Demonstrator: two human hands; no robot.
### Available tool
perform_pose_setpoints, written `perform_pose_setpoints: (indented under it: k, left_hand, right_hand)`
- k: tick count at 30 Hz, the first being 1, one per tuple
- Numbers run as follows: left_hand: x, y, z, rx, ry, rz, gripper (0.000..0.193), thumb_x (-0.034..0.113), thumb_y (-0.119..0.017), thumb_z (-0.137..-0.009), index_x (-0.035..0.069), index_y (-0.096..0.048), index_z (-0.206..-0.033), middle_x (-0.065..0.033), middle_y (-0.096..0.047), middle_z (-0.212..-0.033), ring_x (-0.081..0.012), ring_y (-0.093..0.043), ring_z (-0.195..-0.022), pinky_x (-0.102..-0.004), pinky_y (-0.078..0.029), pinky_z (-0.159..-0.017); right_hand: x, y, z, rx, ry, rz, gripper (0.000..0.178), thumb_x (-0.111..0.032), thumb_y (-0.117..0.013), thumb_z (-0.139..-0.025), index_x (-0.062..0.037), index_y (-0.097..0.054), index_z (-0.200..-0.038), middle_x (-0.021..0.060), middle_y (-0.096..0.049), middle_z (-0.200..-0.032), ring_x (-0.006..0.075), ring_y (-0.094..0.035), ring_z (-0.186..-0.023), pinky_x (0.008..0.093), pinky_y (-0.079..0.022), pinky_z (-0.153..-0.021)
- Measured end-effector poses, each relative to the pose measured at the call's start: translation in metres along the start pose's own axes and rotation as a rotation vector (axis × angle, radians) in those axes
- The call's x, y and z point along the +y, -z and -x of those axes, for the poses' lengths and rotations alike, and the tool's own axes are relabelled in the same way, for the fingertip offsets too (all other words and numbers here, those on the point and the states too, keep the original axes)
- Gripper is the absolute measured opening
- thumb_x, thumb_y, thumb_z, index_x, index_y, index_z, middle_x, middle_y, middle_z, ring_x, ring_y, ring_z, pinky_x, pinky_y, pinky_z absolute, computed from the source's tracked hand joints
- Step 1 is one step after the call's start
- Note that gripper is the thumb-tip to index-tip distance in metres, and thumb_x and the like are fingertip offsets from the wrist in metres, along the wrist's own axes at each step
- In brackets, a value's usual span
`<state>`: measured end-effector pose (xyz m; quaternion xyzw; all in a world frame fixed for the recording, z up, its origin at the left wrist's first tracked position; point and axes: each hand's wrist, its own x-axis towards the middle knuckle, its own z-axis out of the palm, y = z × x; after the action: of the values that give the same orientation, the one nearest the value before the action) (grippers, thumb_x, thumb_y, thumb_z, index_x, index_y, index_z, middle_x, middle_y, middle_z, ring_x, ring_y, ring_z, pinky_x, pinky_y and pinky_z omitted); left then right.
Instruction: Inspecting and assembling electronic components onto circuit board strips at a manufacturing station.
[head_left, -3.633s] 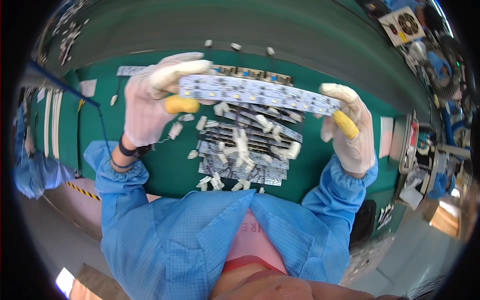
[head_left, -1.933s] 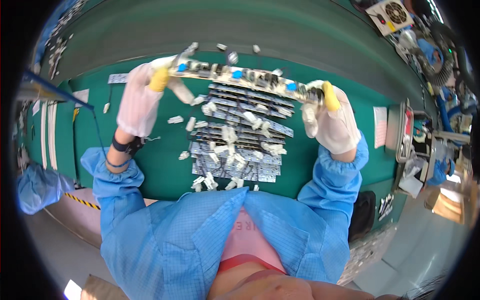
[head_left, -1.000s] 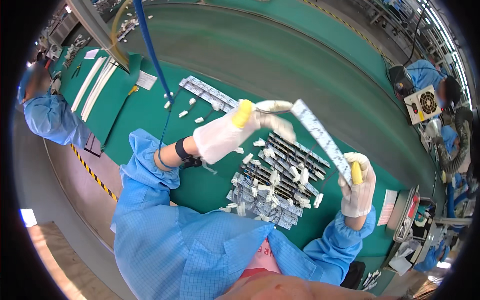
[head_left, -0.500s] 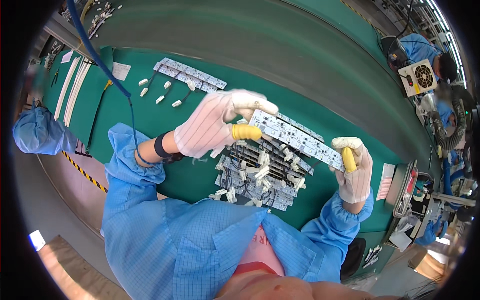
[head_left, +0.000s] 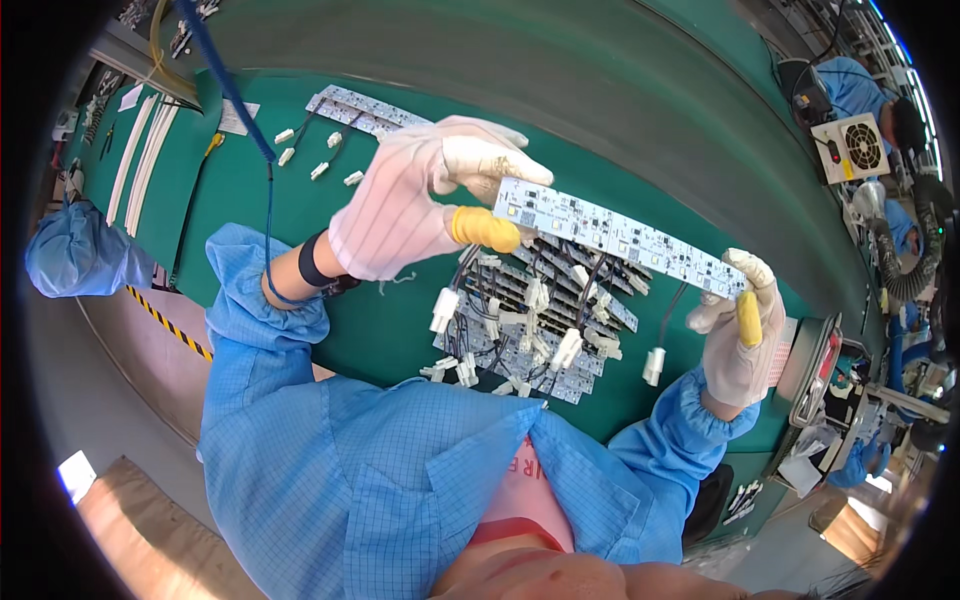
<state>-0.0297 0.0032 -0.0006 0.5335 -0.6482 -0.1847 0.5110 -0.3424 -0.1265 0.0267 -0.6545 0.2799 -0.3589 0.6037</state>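
Note:
A long white LED circuit board is stretched between my hands, its component side showing. My left hand, in a striped white glove with a yellow finger cot, pinches its left end. At the right end, my right hand, gloved the same way, grips the corner with thumb and fingers. White connectors on dark leads dangle below the board. Beneath it lies a pile of similar boards, with leads and connectors tangled on top; the held board hides part of the pile.
More boards lie on the green mat at the far left of my hands. White strips and a blue coiled cord are at left. A metal-rimmed box stands at right. A blue sleeve of another person shows at the left edge.
The board has been raised and shifted right, closer to view. Both hands moved with it, the right one farther right. Connectors now hang visibly below it.

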Motion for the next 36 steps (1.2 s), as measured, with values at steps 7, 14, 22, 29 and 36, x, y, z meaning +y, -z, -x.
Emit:
perform_pose_setpoints:
  k: [7, 14, 22, 29, 36]
  left_hand:
    - [-0.003, 0.009, -0.008, -0.054, -0.146, -0.169, 0.061, 0.054, -0.068, -0.076, 0.003, -0.067, -0.109, -0.0128, -0.07, -0.099, -0.0262, -0.066, -0.094, -0.0482, -0.045, -0.098]
    - [-0.006, 0.012, -0.008, -0.071, -0.161, -0.13, 0.043, 0.037, -0.071, -0.08, 0.004, -0.068, -0.108, -0.0138, -0.07, -0.098, -0.0256, -0.066, -0.094, -0.0496, -0.045, -0.099]
    - [-0.006, 0.013, -0.009, -0.122, -0.117, -0.075, 0.043, 0.038, -0.066, -0.084, 0.004, -0.067, -0.11, -0.0151, -0.07, -0.098, -0.0262, -0.066, -0.094, -0.0516, -0.04, -0.102]
    - [-0.009, 0.01, -0.016, -0.066, -0.265, -0.158, 0.044, 0.038, -0.068, -0.084, 0.004, -0.064, -0.111, -0.0162, -0.069, -0.096, -0.0274, -0.066, -0.091, -0.053, -0.043, -0.1]
    - [-0.013, 0.011, -0.014, -0.037, -0.206, -0.088, 0.053, 0.042, -0.069, -0.08, -0.002, -0.066, -0.109, -0.016, -0.068, -0.099, -0.0279, -0.064, -0.098, -0.0481, -0.044, -0.099]
  right_hand:
    - [-0.003, 0.002, 0.003, 0.058, -0.013, 0.037, 0.057, -0.038, -0.069, -0.088, 0.0056, -0.052, -0.12, 0.0079, -0.063, -0.072, 0.0089, -0.056, -0.053, 0.0214, -0.044, -0.058]
    - [-0.006, 0.003, 0.005, -0.006, -0.004, 0.052, 0.05, -0.036, -0.067, -0.09, 0.0023, -0.055, -0.119, 0.0074, -0.064, -0.08, 0.0037, -0.05, -0.049, 0.0154, -0.037, -0.049]
    - [-0.009, 0.008, 0.01, -0.017, -0.065, 0.058, 0.053, -0.041, -0.066, -0.09, 0.003, -0.055, -0.118, 0.0044, -0.061, -0.075, 0.0047, -0.051, -0.057, 0.0158, -0.037, -0.054]
    - [-0.01, 0.009, 0.014, 0.02, -0.078, 0.067, 0.062, -0.042, -0.073, -0.084, 0.0023, -0.051, -0.122, 0.0082, -0.061, -0.097, 0.0135, -0.061, -0.082, 0.0233, -0.046, -0.071]
    - [-0.018, 0.002, 0.014, -0.019, -0.101, -0.001, 0.074, -0.05, -0.076, -0.077, 0.0056, -0.052, -0.12, 0.0112, -0.061, -0.094, 0.0163, -0.061, -0.081, 0.0269, -0.048, -0.072]
